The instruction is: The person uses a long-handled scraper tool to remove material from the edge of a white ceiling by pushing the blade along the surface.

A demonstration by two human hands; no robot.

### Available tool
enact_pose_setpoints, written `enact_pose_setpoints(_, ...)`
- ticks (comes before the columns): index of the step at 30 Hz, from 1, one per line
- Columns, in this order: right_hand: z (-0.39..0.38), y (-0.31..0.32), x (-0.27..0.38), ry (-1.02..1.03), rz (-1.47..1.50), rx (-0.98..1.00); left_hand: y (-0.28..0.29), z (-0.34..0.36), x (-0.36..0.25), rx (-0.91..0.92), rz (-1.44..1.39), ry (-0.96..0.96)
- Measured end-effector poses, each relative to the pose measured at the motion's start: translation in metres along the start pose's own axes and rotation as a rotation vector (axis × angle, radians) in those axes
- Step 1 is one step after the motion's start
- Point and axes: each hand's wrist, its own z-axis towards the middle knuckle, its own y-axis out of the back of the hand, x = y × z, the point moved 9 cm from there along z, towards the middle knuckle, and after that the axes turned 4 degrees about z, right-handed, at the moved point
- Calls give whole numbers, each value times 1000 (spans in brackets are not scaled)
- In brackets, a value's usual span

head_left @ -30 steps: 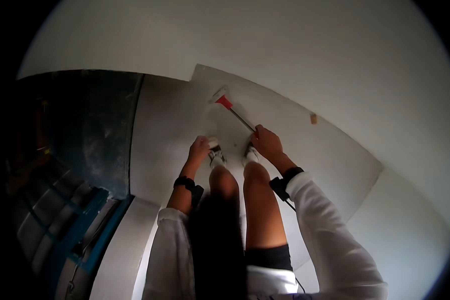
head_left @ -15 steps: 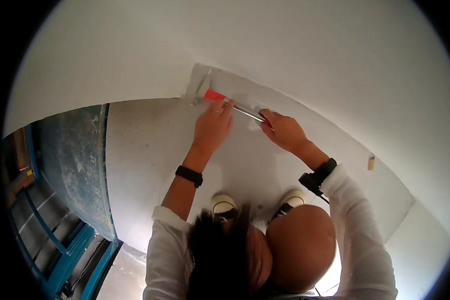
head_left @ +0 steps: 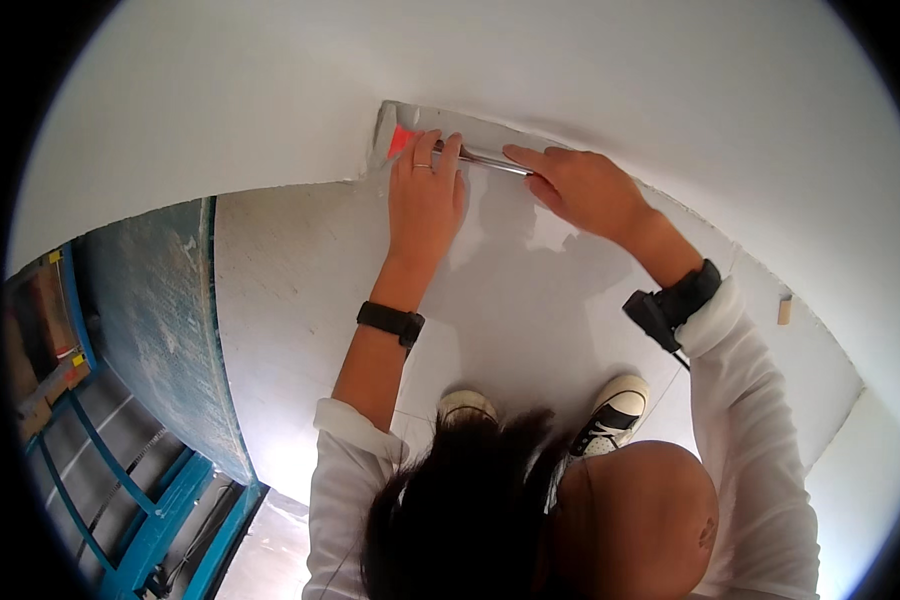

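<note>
A slim silver metal bar with a red end piece [head_left: 400,140] lies across the recessed floor corner, close to the foot of the white wall [head_left: 230,90]. The fingers of my left hand [head_left: 425,205] rest over the bar beside the red end, with a ring on one finger. Further right, my right hand [head_left: 595,190] grips the bar's other end, its index finger stretched along the metal [head_left: 495,163]. That end is hidden inside the hand. Whatever lies beyond the red piece, in the corner, is too unclear to tell.
Pale floor tiles [head_left: 320,350] spread below my hands, with my shoes [head_left: 620,405] on them. A small tan block [head_left: 784,310] sits by the right wall edge. To the left stand a scuffed dark-green panel [head_left: 150,310] and a blue metal frame [head_left: 185,500].
Both hands have moved up in the picture, further toward the wall corner, with the bar. The bar lies at a flatter angle, and its red end has shifted slightly left.
</note>
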Motion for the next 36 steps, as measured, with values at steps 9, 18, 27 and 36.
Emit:
enact_pose_setpoints(9,-13,-6,8,-3,76,156,-6,-18,3,99,31,29)
enact_pose_setpoints(18,-22,-29,38,23,72,135,-2,-45,13,18,39,87)
enact_pose_setpoints(27,-18,-25,46,3,-12,102,-1,-41,16,-27,-34,88)
enact_pose_setpoints(36,-34,-16,47,-48,-39,200,-1,-49,1,4,-132,114)
